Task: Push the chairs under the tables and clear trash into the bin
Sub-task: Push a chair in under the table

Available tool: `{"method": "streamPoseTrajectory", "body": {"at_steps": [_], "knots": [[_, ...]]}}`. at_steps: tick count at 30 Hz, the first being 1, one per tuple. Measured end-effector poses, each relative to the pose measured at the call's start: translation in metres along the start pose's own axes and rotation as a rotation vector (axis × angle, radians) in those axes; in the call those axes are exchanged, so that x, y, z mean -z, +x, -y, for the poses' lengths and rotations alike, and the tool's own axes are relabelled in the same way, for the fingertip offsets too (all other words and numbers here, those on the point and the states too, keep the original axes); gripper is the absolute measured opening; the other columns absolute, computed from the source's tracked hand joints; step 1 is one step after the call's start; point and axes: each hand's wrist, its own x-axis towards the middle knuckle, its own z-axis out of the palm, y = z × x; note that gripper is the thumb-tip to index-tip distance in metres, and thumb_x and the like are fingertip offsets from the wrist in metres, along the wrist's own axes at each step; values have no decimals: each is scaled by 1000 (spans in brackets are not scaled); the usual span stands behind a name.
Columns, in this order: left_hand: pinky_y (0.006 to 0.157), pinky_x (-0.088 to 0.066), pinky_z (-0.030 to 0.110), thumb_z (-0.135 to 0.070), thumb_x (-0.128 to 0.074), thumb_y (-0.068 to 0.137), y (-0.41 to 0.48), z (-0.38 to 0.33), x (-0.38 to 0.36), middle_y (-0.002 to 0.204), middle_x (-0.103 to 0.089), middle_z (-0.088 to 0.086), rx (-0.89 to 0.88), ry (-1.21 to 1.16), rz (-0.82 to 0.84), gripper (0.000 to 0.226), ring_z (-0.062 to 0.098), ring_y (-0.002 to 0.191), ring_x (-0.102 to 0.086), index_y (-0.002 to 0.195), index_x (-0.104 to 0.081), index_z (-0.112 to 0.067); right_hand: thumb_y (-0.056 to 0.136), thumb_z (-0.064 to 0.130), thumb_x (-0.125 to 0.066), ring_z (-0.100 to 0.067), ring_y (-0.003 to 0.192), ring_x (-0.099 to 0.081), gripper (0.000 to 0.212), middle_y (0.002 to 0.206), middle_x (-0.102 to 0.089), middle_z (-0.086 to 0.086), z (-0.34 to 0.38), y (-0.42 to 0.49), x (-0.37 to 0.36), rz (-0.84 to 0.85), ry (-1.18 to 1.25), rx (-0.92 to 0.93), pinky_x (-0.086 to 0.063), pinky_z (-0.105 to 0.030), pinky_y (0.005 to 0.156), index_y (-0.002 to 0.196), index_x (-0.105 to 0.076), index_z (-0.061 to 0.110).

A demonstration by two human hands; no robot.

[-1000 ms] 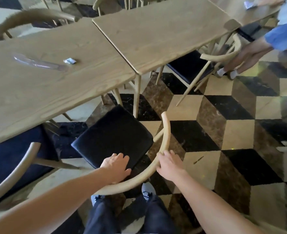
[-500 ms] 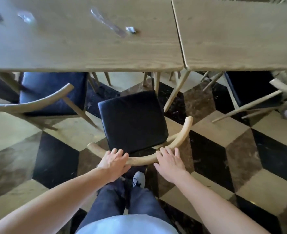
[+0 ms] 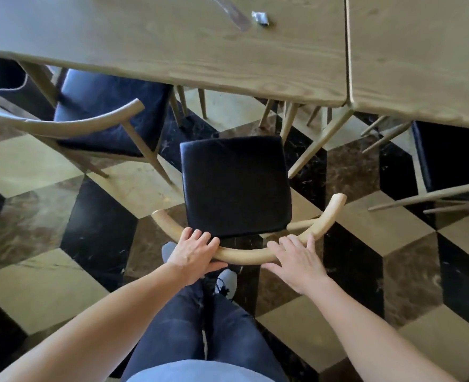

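A chair with a black seat (image 3: 234,186) and a curved wooden backrest (image 3: 244,256) stands on the floor just short of the long wooden table (image 3: 172,51), facing it squarely. My left hand (image 3: 193,253) grips the left part of the backrest, fingers over the rail and thumb beneath. My right hand (image 3: 296,261) presses on the right part with straight, spread fingers. On the tabletop lie a small crumpled wrapper (image 3: 260,18) and a clear plastic strip (image 3: 232,12).
A second table (image 3: 420,51) butts against the first on the right. Another chair (image 3: 109,106) sits partly under the table at left, and a third (image 3: 453,161) at right. A dark container (image 3: 4,75) shows at far left. The floor is checkered tile.
The chair swung from an angled position to face the table edge squarely, and I turned with it. Both hands stayed on the backrest; my right fingers now lie flatter.
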Motion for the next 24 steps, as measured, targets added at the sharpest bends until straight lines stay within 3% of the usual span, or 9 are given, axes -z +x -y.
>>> {"method": "streamPoseTrajectory", "body": {"at_steps": [6, 11, 17, 24], "knots": [[77, -48, 45, -74, -28, 91, 7, 8, -10, 83, -59, 2, -52, -34, -68, 66, 27, 77, -55, 99, -63, -18, 93, 66, -45, -21, 118, -55, 51, 120, -63, 4, -10, 9, -9, -67, 21, 11, -16, -66, 114, 128, -56, 30], [78, -48, 47, -74, -29, 93, 9, 21, -10, 84, -58, 1, -64, -53, -85, 65, 26, 78, -54, 99, -62, -18, 89, 69, -29, -23, 110, -56, 60, 112, -63, 3, -8, 16, -7, -72, 7, 22, -22, -67, 111, 124, -59, 29], [82, -47, 44, -74, -30, 92, 17, 49, -2, 87, -58, -1, -105, -23, -66, 62, 24, 82, -54, 101, -60, -21, 87, 62, -59, -24, 104, -61, 46, 105, -68, 0, 5, 34, -4, -128, -4, 6, -33, -68, 103, 116, -66, 28], [87, -46, 44, -73, -24, 92, 29, 82, 10, 98, -60, -2, -128, -37, 19, 63, 21, 90, -54, 109, -60, -25, 84, 59, -65, -25, 100, -61, 42, 101, -68, -1, 18, 55, -4, -209, 22, 6, -33, -67, 100, 112, -65, 27]]}}
